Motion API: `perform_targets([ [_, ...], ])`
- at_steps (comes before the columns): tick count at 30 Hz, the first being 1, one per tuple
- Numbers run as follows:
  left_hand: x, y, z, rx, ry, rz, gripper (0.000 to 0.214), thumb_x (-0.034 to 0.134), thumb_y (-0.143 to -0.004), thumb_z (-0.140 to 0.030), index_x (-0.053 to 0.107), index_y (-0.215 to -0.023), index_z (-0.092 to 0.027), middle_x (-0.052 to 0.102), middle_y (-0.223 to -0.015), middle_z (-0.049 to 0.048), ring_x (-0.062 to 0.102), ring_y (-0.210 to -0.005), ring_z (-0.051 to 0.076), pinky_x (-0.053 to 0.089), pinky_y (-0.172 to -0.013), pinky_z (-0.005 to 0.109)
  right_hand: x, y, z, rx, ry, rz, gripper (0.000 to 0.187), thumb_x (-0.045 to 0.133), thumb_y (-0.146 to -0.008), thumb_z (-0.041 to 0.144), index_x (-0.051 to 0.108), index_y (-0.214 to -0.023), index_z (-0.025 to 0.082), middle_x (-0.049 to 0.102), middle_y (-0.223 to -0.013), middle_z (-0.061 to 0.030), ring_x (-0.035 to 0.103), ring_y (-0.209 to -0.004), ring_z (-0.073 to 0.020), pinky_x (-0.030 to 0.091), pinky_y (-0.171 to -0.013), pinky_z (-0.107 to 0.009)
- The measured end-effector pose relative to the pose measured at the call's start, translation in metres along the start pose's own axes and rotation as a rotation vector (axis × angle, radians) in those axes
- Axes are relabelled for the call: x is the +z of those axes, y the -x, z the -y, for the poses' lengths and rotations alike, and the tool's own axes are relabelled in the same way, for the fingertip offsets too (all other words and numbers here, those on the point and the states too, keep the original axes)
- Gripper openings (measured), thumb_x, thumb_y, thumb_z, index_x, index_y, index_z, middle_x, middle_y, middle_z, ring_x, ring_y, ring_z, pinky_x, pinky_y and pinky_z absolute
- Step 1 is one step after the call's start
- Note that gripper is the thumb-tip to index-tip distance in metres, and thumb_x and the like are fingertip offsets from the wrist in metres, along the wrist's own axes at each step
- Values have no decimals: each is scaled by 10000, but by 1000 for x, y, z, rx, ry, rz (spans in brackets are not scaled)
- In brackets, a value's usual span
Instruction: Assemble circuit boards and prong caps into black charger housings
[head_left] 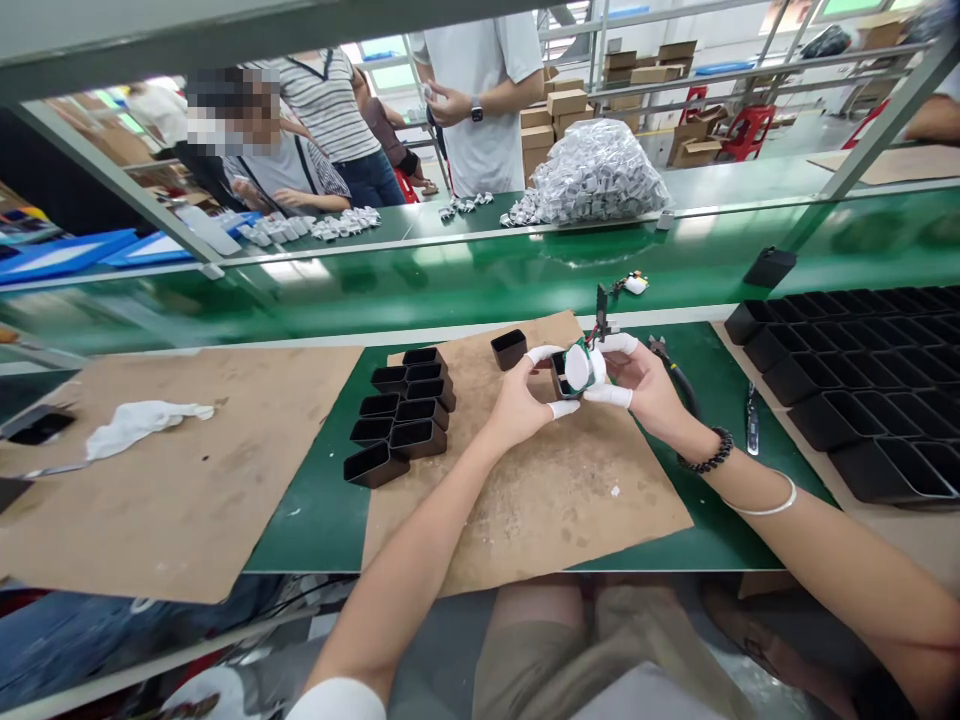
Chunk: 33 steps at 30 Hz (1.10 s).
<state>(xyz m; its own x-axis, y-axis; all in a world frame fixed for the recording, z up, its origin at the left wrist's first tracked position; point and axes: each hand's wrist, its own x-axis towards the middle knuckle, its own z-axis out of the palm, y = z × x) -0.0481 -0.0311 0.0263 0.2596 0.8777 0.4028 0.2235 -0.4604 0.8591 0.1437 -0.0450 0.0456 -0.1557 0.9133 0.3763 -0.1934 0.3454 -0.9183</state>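
Observation:
My left hand (523, 400), with white finger cots on the fingertips, grips a small black plastic case (560, 374) above the cardboard sheet. My right hand (645, 385), also in finger cots, holds a green circuit board assembly with a round white disc (578, 368) against the case's opening. Red and dark wires and a black part (601, 308) stick up from the assembly. How far the board sits inside the case is hidden by my fingers. Just left of my hands stands a single black case (509, 349), and farther left is a cluster of black cases (405, 410).
Rows of black cases (862, 410) fill the right side. Cutting pliers (675, 370) and a small knife-like tool (752, 420) lie beside my right arm. A wired part (634, 284) rests on the green belt (420, 285). Across it, people stand near a bag of white parts (600, 175).

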Motion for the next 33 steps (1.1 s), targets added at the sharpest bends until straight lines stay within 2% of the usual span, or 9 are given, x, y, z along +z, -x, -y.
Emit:
perform_targets([
  [7, -8, 1, -15, 100, -78, -42, 624, 846, -643, -170, 635, -1229, -214, 720, -1277, 85, 680, -1176, 280, 519, -1049, 432, 1, 4, -5, -88, 78, -60, 587, 999, -525, 433, 688, -998, 280, 753, -1078, -33, 705, -1060, -263, 546, -1057, -496],
  [13, -9, 4, -24, 134, -69, -56, 612, 839, -668, -174, 629, -1241, -212, 707, -1309, 87, 659, -1230, 287, 480, -1112, 450, 4, 4, 6, -123, 31, -20, 528, 1000, -550, 375, 722, -993, 301, 754, -1178, -38, 677, -1186, -294, 536, -1072, -514],
  [18, -8, 6, -26, 137, -73, -63, 595, 837, -675, -179, 630, -1232, -224, 708, -1303, 87, 658, -1232, 298, 472, -1121, 468, 5, 6, 10, -113, 55, -10, 520, 993, -559, 405, 728, -995, 304, 745, -1191, -44, 659, -1217, -313, 545, -1065, -539],
  [23, -8, 6, -28, 134, -64, -48, 599, 837, -682, -179, 632, -1239, -252, 699, -1319, 76, 645, -1256, 308, 473, -1126, 487, 3, 6, 7, -116, 78, -16, 544, 999, -539, 419, 734, -1000, 304, 741, -1181, -46, 666, -1194, -310, 575, -1016, -512],
  [33, -9, 6, -25, 166, -66, -49, 613, 833, -669, -135, 632, -1237, -248, 698, -1312, 76, 651, -1237, 302, 482, -1123, 482, 1, 8, 2, -150, 109, 24, 477, 961, -639, 360, 758, -1067, 304, 725, -1250, -56, 653, -1223, -309, 585, -982, -471],
])
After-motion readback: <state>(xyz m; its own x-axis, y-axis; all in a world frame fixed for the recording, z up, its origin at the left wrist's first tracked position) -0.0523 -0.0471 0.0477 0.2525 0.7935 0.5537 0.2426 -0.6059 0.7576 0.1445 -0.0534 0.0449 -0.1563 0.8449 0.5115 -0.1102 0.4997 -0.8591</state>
